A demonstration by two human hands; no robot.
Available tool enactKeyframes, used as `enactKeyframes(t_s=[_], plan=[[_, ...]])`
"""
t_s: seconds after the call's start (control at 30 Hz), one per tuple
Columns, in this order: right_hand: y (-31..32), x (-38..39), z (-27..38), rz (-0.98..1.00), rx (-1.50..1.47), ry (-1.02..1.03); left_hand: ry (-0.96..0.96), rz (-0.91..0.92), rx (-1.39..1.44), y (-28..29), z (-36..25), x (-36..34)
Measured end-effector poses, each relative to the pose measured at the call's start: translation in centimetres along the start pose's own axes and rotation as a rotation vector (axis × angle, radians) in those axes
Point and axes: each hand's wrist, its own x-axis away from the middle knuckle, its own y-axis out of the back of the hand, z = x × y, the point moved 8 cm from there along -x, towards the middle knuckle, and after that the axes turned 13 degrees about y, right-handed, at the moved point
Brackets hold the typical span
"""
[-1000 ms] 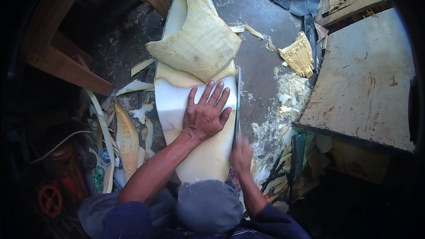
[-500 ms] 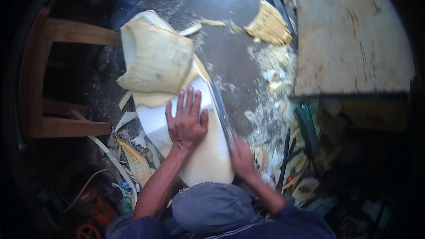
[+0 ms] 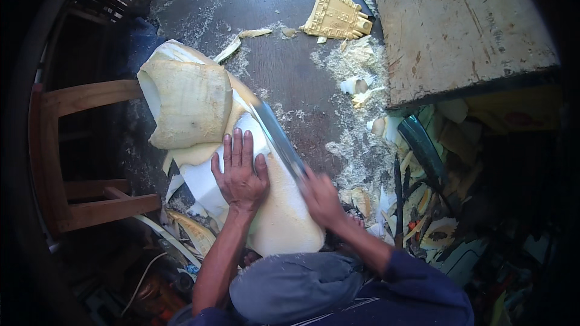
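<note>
My left hand point(image 3: 243, 182) lies flat with fingers stretched out, on a white patch on top of a large cream-coloured foam piece point(image 3: 287, 217). Along the right edge of this foam runs a long grey metal blade point(image 3: 278, 136). My right hand point(image 3: 321, 198), slightly blurred, is closed around its near end; the grip itself is hidden by the fingers. At the foam's far left end, a curved yellowish foam block point(image 3: 192, 104) with a hollowed side rests on or against it.
A yellow moulded foam piece point(image 3: 335, 13) lies at the far right of the dark tabletop point(image 3: 290, 66). Crumbs and shavings point(image 3: 350, 157) are scattered on the right. A wooden board point(image 3: 459, 30) stands beyond them, a dark bottle-like object point(image 3: 420, 145) below it. A wooden frame point(image 3: 90, 96) is at left.
My right hand and the blade have slid a little away from me along the foam's edge. The left hand stays pressed on the foam. The whole view has shifted slightly.
</note>
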Motion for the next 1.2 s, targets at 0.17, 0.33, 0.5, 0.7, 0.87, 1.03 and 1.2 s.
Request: enactKeyframes(t_s=[0.17,0.33,0.5,0.7,0.87,1.03,1.2], plan=[[0.6,2.8,0.0,0.006,0.010,-0.077,-0.021,-0.021,-0.021,0.0,-0.4,-0.3],[0.9,-0.7,1.1,-0.075,0.027,0.103,-0.025,-0.019,-0.031,-0.1,-0.5,-0.3],[1.4,3.0,0.6,-0.105,-0.006,0.039,-0.021,-0.031,-0.038,-0.2,-0.5,-0.2],[1.7,3.7,-0.1,-0.063,-0.086,0.019,-0.031,-0.026,-0.002,-0.1,-0.6,-0.3],[0.6,0.8,-1.3,-0.021,-0.071,0.009,-0.047,0.002,-0.028,-0.3,-0.8,-0.1],[0.2,2.4,-2.1,-0.022,-0.158,-0.026,-0.040,0.016,-0.022,0.0,-0.7,0.0],[-0.9,5.2,-4.4,-0.042,-0.193,-0.076,-0.028,0.002,-0.029,-0.3,-0.7,-0.1]])
